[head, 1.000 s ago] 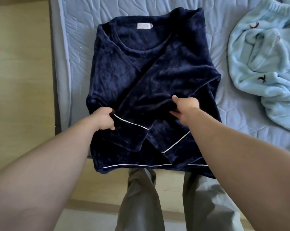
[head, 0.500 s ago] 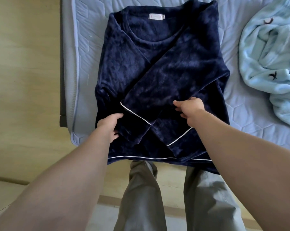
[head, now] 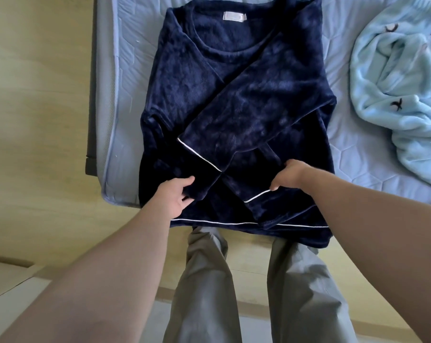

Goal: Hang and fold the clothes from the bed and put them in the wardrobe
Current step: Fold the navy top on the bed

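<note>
Navy fleece top [head: 234,95] lies flat on the bed [head: 125,70], sleeves crossed over its front. The left hand [head: 175,196] grips one cuff, the right hand [head: 287,175] pinches the other sleeve. A pale-blue garment [head: 395,95] lies nearby.

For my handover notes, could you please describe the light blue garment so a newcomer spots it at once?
Start at the quilted blue mattress. A navy top with white piping lies flat at its near edge; the light blue garment lies to the right of it. It alone is pale, crumpled and dotted with small dark marks.
</note>
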### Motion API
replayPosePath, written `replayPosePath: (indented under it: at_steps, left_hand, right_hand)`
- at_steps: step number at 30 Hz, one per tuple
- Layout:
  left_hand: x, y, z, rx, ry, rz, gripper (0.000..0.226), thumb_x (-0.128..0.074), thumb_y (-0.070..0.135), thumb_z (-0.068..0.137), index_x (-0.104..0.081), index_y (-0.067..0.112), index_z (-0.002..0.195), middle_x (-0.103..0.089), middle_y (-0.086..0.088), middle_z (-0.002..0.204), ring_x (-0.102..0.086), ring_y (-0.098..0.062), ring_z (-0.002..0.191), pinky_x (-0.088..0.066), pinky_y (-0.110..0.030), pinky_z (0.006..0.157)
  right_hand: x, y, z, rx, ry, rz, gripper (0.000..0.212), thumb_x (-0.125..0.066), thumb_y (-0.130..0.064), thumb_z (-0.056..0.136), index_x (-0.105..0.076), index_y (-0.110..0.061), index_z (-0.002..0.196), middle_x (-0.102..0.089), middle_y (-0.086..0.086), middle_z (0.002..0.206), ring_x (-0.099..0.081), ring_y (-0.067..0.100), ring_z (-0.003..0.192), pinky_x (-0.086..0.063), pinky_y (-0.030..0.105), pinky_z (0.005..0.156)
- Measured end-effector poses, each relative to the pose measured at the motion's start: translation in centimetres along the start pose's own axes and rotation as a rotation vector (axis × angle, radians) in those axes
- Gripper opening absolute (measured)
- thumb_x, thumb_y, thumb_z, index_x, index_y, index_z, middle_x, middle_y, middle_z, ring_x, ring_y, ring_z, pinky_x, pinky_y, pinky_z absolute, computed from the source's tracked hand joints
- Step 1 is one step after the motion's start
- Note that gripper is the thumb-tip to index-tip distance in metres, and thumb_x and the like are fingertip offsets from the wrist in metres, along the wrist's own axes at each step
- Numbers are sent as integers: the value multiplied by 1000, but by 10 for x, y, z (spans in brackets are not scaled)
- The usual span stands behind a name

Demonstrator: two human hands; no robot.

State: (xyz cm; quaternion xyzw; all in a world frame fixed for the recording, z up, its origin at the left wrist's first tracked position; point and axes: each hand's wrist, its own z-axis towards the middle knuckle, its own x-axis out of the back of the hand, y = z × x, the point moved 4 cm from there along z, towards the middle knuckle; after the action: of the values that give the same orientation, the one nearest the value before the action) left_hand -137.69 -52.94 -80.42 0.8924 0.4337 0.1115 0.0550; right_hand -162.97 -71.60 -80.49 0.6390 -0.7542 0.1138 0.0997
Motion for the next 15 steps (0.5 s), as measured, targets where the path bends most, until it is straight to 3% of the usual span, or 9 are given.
replayPosePath:
  at_steps: [3,6,9,15]
  left_hand:
    - [1,-6,-1,-56,142,8,73,-76,14,90,-37,21,152,-65,-8,116,-64,-22,103,-56,-35,76]
    - [4,-5,-5,-96,203,-27,78,-75,16,91,-32,29,155,-53,-2,105,-44,-17,77,-43,-25,58]
    - [9,-13,-11,-78,157,-104,74,-71,9,93,-34,30,153,-53,-3,120,-41,-17,80,-42,-20,48]
    - [14,-34,-14,-44,136,-142,68,-66,0,95,-35,22,151,-55,-14,124,-55,-23,93,-54,-28,64]
  right_hand:
    - [12,12,-12,-37,25,8,47,-83,-18,81,-60,-3,120,-64,15,110,-60,34,104,-46,37,81]
    - [27,37,-11,-71,124,357,28,-83,-9,76,-60,-1,90,-64,13,87,-64,30,82,-54,39,76]
    - [30,62,-15,-144,245,698,32,-76,-7,72,-60,-8,100,-64,13,91,-66,30,80,-59,40,65]
    - [12,89,-10,-157,409,630,29,-60,-10,80,-69,-2,106,-68,15,93,-69,35,81,-63,49,78]
